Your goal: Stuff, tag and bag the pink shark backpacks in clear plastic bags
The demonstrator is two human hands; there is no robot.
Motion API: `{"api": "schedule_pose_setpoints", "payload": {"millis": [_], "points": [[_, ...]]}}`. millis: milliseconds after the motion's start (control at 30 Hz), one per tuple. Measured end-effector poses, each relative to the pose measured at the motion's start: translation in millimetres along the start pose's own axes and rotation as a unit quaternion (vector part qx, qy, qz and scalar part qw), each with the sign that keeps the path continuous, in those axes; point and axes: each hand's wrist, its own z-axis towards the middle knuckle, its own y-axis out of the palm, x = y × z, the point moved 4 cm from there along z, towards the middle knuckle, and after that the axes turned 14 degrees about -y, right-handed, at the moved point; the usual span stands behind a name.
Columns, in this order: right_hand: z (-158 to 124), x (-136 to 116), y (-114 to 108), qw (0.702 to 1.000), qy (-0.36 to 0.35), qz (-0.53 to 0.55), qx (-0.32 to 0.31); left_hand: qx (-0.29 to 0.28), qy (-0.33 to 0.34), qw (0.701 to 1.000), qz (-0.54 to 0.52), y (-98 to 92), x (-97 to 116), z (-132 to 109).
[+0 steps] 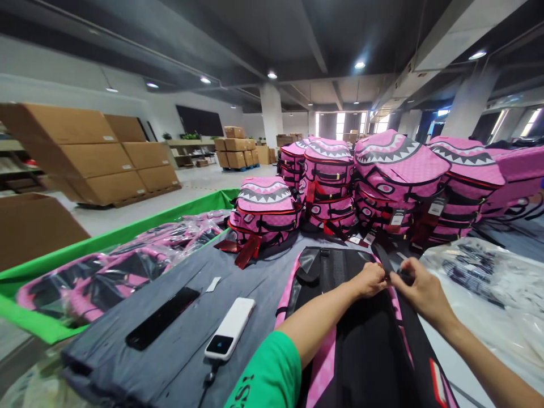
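A pink and black backpack (369, 340) lies in front of me with its black side facing up. Over its far right edge, my left hand (372, 280) is closed in a pinch on a black strap (383, 262). Close beside it, my right hand (427, 292) also grips this dark strap between thumb and fingers. The two hands nearly meet, and the small part between the fingertips is hidden. A black loop handle (307, 276) shows at the backpack's far left corner.
Pink backpacks with shark-teeth print (266, 209) stand stacked along the table's far side. A white power bank (230, 328) and a black phone (164, 317) lie on the left. Right is a clear plastic bag (488, 277); a green-rimmed bin (114, 231) holds wrapped pink goods.
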Motion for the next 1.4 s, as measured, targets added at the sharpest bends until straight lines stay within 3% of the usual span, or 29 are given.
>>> {"api": "schedule_pose_setpoints", "payload": {"millis": [100,200,367,433,500,567,600,667,700,800,900,967,1033,1133,1233,1367,1400], "points": [[-31,-31,11,0.999,-0.038,0.014,-0.03,-0.001,0.028,1.0,-0.011,7.9,-3,-7],[-48,-53,14,0.998,-0.062,0.023,-0.021,0.0,0.038,0.999,-0.029,7.8,-8,-8],[-52,-66,-12,0.997,-0.073,0.03,0.013,-0.006,0.012,0.999,-0.035,3.3,-9,-5],[-47,-58,-29,0.998,-0.05,0.024,0.029,-0.001,-0.003,0.999,-0.034,-3.0,0,-13],[-36,-49,-43,0.999,-0.033,0.01,0.023,0.058,-0.011,0.998,-0.035,-16.7,18,-26],[-20,-45,-50,0.999,-0.035,0.004,-0.006,0.121,0.027,0.992,-0.03,-33.0,43,-38],[-11,-44,-52,0.999,-0.038,0.006,-0.022,0.129,0.058,0.99,-0.025,-39.7,56,-41],[7,-45,-54,0.998,-0.018,0.021,-0.054,0.092,0.09,0.992,-0.016,-49.1,72,-40],[15,-45,-55,0.996,0.005,0.042,-0.075,0.064,0.07,0.995,-0.02,-52.6,72,-37],[30,-39,-57,0.977,0.055,0.151,-0.141,0.032,-0.074,0.995,-0.053,-58.4,54,-38],[40,-24,-53,0.959,0.024,0.222,-0.177,0.002,-0.141,0.987,-0.077,-42.9,43,-76],[48,-8,-38,0.964,-0.021,0.18,-0.195,-0.058,-0.152,0.978,-0.127,-17.9,47,-116],[57,6,-10,0.969,-0.09,0.093,-0.21,-0.123,-0.206,0.934,-0.265,11.1,54,-157],[69,21,44,0.96,-0.166,0.014,-0.227,-0.106,-0.293,0.882,-0.353,33.5,58,-201],[75,31,93,0.952,-0.182,-0.009,-0.246,-0.074,-0.368,0.872,-0.316,17.6,56,-220],[74,51,133,0.955,-0.179,-0.04,-0.232,-0.228,-0.397,0.863,-0.213,-38.9,55,-217],[73,58,139,0.958,-0.173,-0.043,-0.224,-0.224,-0.397,0.874,-0.171,-59.4,49,-209]]}}
